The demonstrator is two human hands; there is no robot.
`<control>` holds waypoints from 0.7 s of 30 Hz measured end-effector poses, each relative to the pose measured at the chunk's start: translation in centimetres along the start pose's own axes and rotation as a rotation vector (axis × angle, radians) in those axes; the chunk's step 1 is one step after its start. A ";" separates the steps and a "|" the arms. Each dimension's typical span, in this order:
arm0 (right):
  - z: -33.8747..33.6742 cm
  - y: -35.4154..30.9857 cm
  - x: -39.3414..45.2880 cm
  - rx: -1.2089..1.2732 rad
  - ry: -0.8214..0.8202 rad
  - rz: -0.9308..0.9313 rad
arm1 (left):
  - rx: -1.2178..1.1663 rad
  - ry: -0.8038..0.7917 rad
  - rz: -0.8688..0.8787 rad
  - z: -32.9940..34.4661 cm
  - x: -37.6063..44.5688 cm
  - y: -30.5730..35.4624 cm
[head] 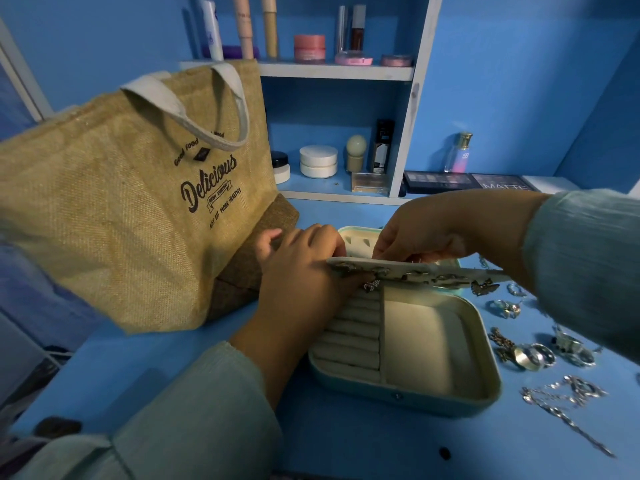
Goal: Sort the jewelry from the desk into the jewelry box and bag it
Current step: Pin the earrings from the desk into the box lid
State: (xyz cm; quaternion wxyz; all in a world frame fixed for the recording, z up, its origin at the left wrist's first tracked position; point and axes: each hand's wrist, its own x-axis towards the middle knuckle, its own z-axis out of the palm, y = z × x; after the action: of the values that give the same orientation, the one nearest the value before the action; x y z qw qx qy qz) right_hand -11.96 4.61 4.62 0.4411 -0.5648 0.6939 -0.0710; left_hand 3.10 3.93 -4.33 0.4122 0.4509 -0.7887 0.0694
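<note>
A large jute bag printed "Delicious" stands at the left of the blue bench, its pale handles upright, in front of a blue shelf unit stocked with cosmetics. Just right of the bag, an open jewelry box with a teal shell and cream lining sits at the centre of the bench, a row of ring rolls at its left and a bare compartment at its right. Across the box's middle, a cream earring panel studded with earrings is held nearly level between both hands. The left hand, fingers curled, grips the panel's left end, its knuckles touching the foot of the bag. The right hand, reaching in from the right in a pale green sleeve, pinches the panel's upper edge with bent fingertips. A small butterfly earring hangs below the panel just beside the left hand. Loose silver rings lie on the bench to the right of the box, below the right forearm, with a butterfly piece near the panel's right end and silver chains nearer the front edge.
</note>
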 end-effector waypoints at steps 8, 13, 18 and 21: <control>-0.3 -0.4 0.5 -0.032 -0.095 0.020 | -0.015 0.036 0.020 0.0 -0.1 0.0; -0.7 -0.4 0.2 0.029 -0.118 0.010 | -0.018 0.089 0.032 0.3 -0.2 -0.2; -0.6 -0.5 0.5 -0.047 -0.096 0.018 | 0.009 0.063 0.007 0.3 -0.1 -0.1; -0.5 -0.6 0.8 -0.089 -0.082 0.019 | 0.014 0.038 -0.010 0.4 -0.1 -0.2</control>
State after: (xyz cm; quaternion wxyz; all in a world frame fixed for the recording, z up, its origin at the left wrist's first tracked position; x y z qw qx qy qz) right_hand -11.90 3.50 4.84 0.4441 -0.5798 0.6829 -0.0128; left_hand 3.02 3.70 -4.65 0.4243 0.4561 -0.7780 0.0813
